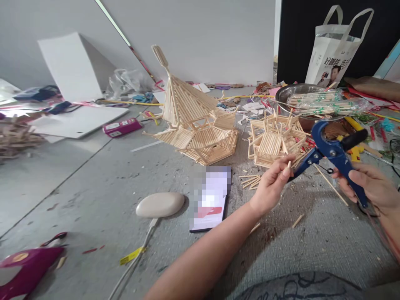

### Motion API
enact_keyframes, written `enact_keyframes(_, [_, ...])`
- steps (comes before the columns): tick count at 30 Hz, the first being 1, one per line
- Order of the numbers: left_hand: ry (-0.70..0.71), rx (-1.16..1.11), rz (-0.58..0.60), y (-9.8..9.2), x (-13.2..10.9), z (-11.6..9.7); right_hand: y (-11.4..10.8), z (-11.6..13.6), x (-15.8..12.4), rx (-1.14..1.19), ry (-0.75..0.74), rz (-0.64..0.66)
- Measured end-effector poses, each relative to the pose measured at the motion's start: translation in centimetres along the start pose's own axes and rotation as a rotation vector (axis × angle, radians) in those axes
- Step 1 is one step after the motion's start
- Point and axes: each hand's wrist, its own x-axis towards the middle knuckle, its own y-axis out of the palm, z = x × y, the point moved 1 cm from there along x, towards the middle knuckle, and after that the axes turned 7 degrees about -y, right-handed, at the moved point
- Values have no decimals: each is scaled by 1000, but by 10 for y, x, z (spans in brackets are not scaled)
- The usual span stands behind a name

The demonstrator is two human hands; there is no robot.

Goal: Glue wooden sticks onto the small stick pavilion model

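Observation:
My left hand (272, 183) is raised over the grey floor with its fingers pinched on a short wooden stick (288, 165), right at the blade of a blue cutter (333, 154). My right hand (371, 187) grips the cutter's handles. Just behind them stands a small square frame of sticks (275, 139), and to its left a larger pagoda-like stick model (193, 121) with a pointed roof. Several cut stick pieces (250, 181) lie on the floor below my left hand.
A phone (208, 200) lies screen up beside a smooth oval stone (160, 204). A metal bowl (293, 93) holds bagged sticks (325, 102); a white bag (336, 46) stands behind. White boards (71, 121), a pink box (122, 127) and scraps litter the left.

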Motion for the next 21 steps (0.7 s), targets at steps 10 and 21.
enact_keyframes(10, [-255,-520,-34,-1,5,-15,17,11,25,-74,-66,34])
enact_keyframes(21, [-379,-602,-76,12,-2,-13,35,-4,29,-103,-145,0])
